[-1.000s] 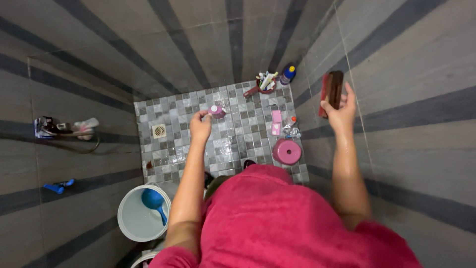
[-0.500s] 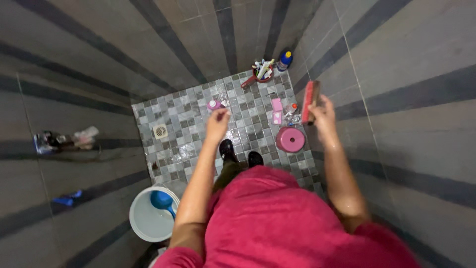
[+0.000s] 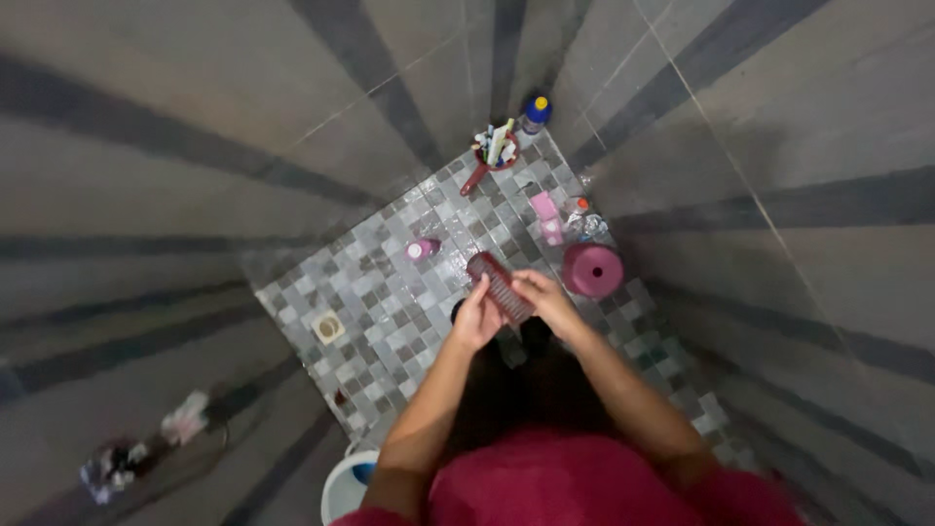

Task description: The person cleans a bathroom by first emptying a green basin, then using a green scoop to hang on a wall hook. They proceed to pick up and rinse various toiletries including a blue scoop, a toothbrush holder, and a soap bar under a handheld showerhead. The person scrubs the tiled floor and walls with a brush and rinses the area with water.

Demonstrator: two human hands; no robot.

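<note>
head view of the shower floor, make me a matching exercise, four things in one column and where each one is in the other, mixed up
Things:
1. scrub brush
2. pink stool
3. floor drain
4. blue bottle with yellow cap

Places:
A. far corner, beside the red tub of toiletries
B. left part of the tiled floor
C. between the left hand and right hand
D. by the right wall

Pairs: 1-C, 2-D, 3-B, 4-A

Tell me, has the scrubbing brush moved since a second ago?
Yes. The brush has come away from the right-hand wall to the middle, over the mosaic floor, left of the pink stool, with the left hand and right hand both on it.
</note>
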